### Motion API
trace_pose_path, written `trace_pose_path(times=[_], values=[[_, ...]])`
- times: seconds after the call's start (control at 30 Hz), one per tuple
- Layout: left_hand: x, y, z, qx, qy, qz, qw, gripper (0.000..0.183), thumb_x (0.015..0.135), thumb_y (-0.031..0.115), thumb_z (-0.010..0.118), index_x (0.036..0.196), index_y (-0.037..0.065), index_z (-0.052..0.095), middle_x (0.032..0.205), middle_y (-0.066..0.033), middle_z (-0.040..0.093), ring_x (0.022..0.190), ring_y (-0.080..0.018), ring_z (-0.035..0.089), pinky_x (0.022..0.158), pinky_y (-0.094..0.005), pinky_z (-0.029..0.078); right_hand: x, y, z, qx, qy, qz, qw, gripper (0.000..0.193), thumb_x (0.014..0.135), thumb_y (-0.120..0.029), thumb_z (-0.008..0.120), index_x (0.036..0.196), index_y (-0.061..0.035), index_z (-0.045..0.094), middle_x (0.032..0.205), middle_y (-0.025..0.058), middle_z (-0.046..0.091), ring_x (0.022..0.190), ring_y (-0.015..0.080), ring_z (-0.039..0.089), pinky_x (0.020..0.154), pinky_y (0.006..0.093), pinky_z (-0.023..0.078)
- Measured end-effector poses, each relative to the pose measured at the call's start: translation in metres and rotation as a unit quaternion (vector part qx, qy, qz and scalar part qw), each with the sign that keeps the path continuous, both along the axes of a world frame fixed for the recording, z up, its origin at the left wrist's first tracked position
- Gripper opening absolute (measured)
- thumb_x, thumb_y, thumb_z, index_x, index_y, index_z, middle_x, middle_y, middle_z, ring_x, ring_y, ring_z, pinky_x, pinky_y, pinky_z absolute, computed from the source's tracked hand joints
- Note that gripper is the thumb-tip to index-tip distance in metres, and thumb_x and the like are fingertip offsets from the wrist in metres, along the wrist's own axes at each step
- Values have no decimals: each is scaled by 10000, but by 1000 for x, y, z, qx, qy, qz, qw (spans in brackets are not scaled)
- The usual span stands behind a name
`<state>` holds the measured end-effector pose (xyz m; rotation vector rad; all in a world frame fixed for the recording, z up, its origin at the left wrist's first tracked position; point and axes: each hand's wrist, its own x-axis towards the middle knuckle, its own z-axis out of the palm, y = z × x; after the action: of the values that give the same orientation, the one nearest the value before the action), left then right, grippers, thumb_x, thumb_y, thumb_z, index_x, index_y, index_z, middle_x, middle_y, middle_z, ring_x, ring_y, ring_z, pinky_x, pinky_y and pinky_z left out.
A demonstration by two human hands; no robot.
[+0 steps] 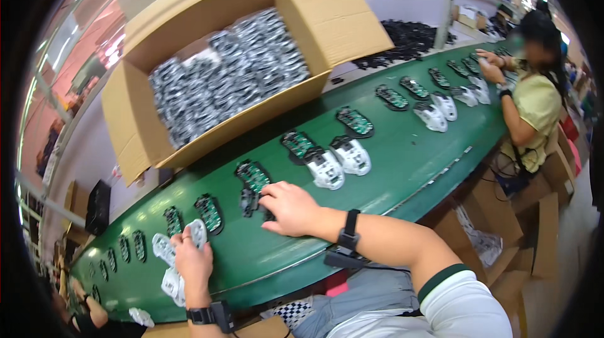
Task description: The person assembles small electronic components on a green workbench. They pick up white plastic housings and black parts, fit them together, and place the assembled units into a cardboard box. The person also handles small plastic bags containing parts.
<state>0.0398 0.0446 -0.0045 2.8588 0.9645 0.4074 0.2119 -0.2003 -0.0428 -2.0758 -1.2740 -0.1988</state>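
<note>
My left hand (192, 261) is closed around a white mouse shell (198, 233) at the near edge of the green conveyor belt. More white shells (164, 249) lie against its fingers and beside the wrist. Farther right, my right hand (290, 209) bends down over the belt, its fingers curled onto a small black part (268, 215) that they mostly cover. Other black pieces (246, 202) sit just left of those fingertips. Just beyond them lies a black mouse base with a green circuit board (253, 176). A similar base (207, 213) rests between my hands.
A large open carton (245, 118) full of grey, wrapped-looking parts stands behind the belt (390, 168). Several mouse bases and white shells (324, 168) line the belt. Black parts (399, 42) are heaped at the back. A co-worker (535, 99) works at right; another's arm (94, 310) shows at lower left.
</note>
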Motion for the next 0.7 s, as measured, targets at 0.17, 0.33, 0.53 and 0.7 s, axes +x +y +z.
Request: trace_pose_path(times=[0.17, 0.33, 0.53, 0.7], values=[[-1, 11, -15, 76, -38, -61, 994, 503, 832, 152, 701, 1299, -14, 612, 1261, -213, 589, 1034, -428, 649, 894, -483, 534, 6, -6, -1, 149, 42, -37, 987, 244, 910, -245, 675, 1054, -49, 648, 989, 166, 685, 931, 392, 669, 827, 488, 552], [-14, 36, -37, -32, -205, -145, 967, 428, 895, 97, 642, 1266, -109, 588, 1201, -241, 651, 1075, -358, 656, 949, -428, 516, 35, -16, 1, 143, 140, -131, 971, 156, 943, -121, 573, 1062, -20, 561, 828, 248, 682, 824, 468, 673, 729, 578, 528], [-15, -48, 30, -156, -175, -179, 956, 712, 875, 78, 665, 1528, -22, 396, 1289, -229, 613, 1126, -306, 615, 991, -423, 501, 30, -28, 27, -105, 25, -181, 977, 260, 771, -144, 701, 993, -10, 716, 1128, 179, 665, 1020, 356, 639, 803, 428, 560], [-11, -52, 21, -309, -251, -271, 876, 662, 867, -9, 670, 1479, -30, 420, 1225, -201, 616, 1056, -270, 626, 917, -386, 530, 32, -24, 17, -213, 23, -153, 965, 299, 699, -158, 781, 968, -27, 762, 1102, 150, 673, 1081, 302, 599, 815, 388, 549]])
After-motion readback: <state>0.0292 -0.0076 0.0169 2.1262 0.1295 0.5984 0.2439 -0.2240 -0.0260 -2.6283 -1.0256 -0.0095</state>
